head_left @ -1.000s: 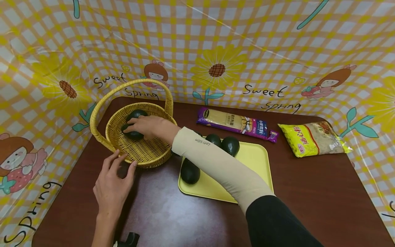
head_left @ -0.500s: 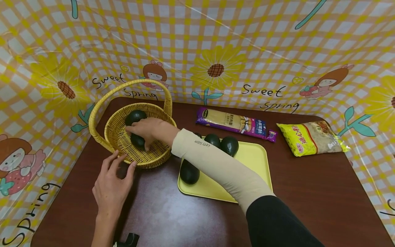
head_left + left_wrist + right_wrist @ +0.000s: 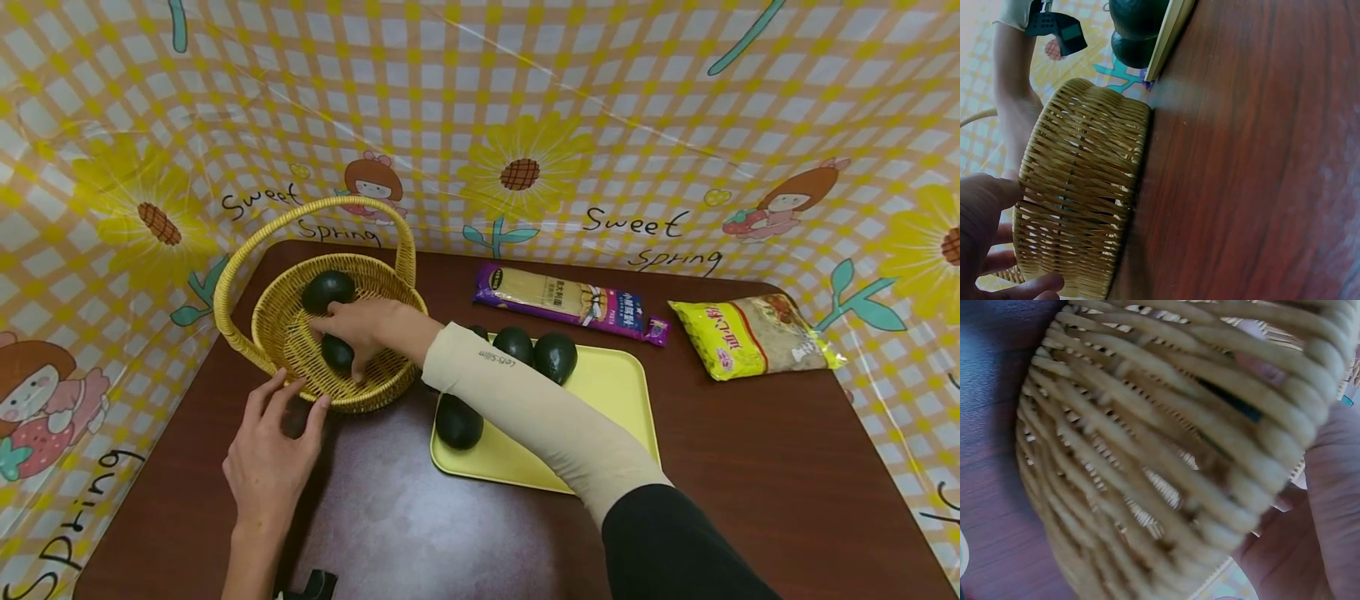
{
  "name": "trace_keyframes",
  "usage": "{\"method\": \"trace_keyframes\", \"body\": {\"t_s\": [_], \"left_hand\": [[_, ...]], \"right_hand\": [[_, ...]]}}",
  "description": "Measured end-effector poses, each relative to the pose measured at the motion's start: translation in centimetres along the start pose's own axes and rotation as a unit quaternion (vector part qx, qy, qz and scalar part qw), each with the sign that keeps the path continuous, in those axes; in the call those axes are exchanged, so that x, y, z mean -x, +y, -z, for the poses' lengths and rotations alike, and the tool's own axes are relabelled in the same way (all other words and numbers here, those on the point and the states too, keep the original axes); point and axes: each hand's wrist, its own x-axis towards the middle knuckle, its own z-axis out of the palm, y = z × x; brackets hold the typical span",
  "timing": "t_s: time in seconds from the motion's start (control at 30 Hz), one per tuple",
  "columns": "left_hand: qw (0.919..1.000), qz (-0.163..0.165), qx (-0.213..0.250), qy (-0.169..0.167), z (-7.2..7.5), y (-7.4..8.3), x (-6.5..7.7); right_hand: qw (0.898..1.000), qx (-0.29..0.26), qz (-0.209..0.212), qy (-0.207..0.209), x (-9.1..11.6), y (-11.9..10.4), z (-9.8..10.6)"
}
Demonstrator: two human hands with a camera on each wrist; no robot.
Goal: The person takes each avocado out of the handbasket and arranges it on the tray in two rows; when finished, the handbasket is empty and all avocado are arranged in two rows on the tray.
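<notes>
A yellow wicker basket (image 3: 386, 397) with a tall arched handle stands at the left of the table. Inside it, my right hand (image 3: 367, 325) holds a dark green avocado (image 3: 338, 355), thumb on the near side and fingers over the top. Another avocado (image 3: 327, 292) lies behind it, against the far wall. My left hand (image 3: 270, 454) touches the basket's near-left rim with spread fingertips and thumb; in the left wrist view the thumb (image 3: 1002, 189) meets the rim. The basket weave largely hides the held avocado in the right wrist view.
Right of the basket is a yellow tray (image 3: 615, 392) bearing several avocados (image 3: 555, 357), partly covered by my right sleeve (image 3: 540, 417). A purple pasta packet (image 3: 558, 298) lies behind it. A yellow noodle bag (image 3: 757, 335) lies far right. Patterned cloth hangs behind the table.
My right hand and the near avocado have shifted a little toward the near right within the basket, widening the gap from the far avocado. The left hand stays at the rim.
</notes>
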Motion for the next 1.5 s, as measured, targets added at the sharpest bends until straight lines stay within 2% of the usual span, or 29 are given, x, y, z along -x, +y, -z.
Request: {"method": "trace_keyframes", "body": {"t_s": [0.23,0.43,0.8,1.13,1.37,1.5], "left_hand": [[1.0,0.002,-0.003,-0.004,0.0,0.1,0.1],[0.9999,0.009,-0.008,-0.008,0.0,0.2,0.1],[0.9999,0.013,-0.01,-0.004,0.2,0.3,0.1],[0.9998,0.013,-0.008,-0.01,0.0,0.5,0.4],[0.9998,0.013,-0.011,-0.014,0.0,0.6,0.4],[0.9996,0.018,-0.017,-0.017,0.1,0.5,0.5]], "right_hand": [[0.999,-0.044,-0.003,-0.009,0.7,0.6,-0.7],[0.999,-0.049,0.009,-0.01,1.3,1.1,-0.9],[0.996,-0.084,0.008,0.033,2.6,2.3,-1.4],[0.994,-0.104,0.025,0.031,2.8,2.2,-2.1],[0.995,-0.089,0.014,0.043,3.6,2.1,-2.1],[0.994,-0.093,0.015,0.064,4.1,2.3,-2.0]]}}
